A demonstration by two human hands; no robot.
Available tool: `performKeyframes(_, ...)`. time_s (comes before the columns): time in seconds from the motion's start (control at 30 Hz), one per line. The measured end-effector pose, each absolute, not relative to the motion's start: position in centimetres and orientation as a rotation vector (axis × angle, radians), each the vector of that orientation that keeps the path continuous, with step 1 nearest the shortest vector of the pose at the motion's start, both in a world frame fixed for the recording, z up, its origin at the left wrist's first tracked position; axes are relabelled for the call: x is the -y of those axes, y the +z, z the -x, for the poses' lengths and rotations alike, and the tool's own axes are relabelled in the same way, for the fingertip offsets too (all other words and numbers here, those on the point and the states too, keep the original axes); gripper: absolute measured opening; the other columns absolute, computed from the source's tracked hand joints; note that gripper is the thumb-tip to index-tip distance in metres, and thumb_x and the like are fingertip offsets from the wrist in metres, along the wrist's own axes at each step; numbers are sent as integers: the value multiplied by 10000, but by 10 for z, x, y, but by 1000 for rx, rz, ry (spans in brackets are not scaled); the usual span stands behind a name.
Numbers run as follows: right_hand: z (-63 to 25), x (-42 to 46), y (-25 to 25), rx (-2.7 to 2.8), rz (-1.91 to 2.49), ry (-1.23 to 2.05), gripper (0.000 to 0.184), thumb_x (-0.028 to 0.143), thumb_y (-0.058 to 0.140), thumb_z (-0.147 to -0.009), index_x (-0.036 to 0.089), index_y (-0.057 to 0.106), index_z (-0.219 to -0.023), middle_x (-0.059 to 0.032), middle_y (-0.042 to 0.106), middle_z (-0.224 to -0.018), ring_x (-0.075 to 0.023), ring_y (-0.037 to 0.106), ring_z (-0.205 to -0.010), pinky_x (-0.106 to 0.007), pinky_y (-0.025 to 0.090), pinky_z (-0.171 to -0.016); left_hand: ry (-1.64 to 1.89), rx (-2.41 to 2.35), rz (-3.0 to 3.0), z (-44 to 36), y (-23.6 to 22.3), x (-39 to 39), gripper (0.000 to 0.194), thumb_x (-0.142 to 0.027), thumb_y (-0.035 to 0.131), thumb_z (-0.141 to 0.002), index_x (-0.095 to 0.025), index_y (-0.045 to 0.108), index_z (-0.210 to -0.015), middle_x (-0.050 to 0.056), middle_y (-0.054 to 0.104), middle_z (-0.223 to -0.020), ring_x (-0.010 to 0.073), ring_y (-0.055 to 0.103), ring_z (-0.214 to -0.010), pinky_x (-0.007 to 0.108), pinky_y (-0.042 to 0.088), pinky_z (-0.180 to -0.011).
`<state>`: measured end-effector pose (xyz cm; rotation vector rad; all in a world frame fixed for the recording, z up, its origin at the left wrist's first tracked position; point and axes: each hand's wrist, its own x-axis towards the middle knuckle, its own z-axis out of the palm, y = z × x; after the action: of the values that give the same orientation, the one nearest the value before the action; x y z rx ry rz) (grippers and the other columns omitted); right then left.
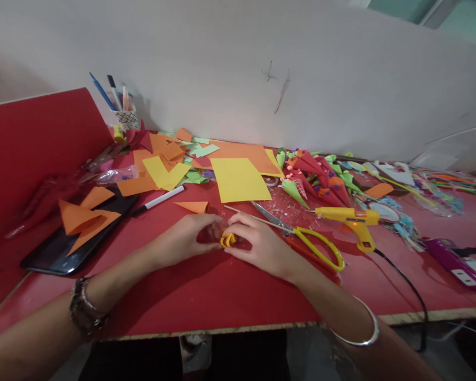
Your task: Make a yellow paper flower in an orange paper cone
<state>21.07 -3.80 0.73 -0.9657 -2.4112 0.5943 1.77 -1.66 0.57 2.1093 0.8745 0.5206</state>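
Both hands meet at the middle of the red table (206, 296). My left hand (190, 238) is closed around a red paper piece (208, 235). My right hand (257, 241) pinches a small curled yellow paper strip (228, 240) against it. Yellow-handled scissors (301, 235) lie just right of my right hand. A yellow glue gun (353, 219) stands beyond them with its cord trailing off the table edge.
A yellow paper sheet (238, 180) and orange scraps (158, 164) lie behind the hands. Rolled paper cones (317, 180) are heaped at the right. A dark tablet (71, 238) with orange triangles, a marker (158, 200), a pen cup (125, 114) and a power strip (460, 262) ring the area.
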Motion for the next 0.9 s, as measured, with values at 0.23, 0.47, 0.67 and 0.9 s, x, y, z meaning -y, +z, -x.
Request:
performKeyframes(0.23, -212, 37, 6, 2336, 893, 583, 303, 172, 549, -785, 186, 497, -1083, -49, 534, -1032, -131, 525, -951, -254, 422, -854, 657, -864, -2202, -16, 5, 16, 165, -248, 549, -769, -168, 534, -913, -11, 572, -763, 88, 526, -652, 198, 431, -602)
performKeyframes(0.47, -213, 37, 6, 2339, 858, 522, 206, 185, 538, -795, 186, 557, -1000, -58, 540, -1030, -144, 531, -968, -283, 434, -862, 682, -864, -2348, -10, 12, 13, 231, -250, 564, -753, -184, 539, -973, 26, 567, -898, 120, 520, -767, 239, 441, -688)
performKeyframes(0.67, -213, 37, 8, 2296, 850, 495, 182, 208, 546, -789, 185, 565, -969, -57, 557, -1046, -141, 525, -1001, -283, 438, -879, 682, -817, -2292, -5, 17, 10, 180, -254, 546, -770, -186, 578, -934, 23, 604, -854, 109, 543, -725, 224, 455, -666)
performKeyframes(0.9, -213, 37, 8, 2271, 810, 515, 172, 232, 543, -794, 190, 582, -957, -57, 579, -1048, -146, 541, -991, -289, 450, -864, 709, -773, -2248, -7, 14, 10, 153, -264, 568, -767, -188, 608, -894, 33, 625, -868, 123, 568, -772, 242, 464, -705)
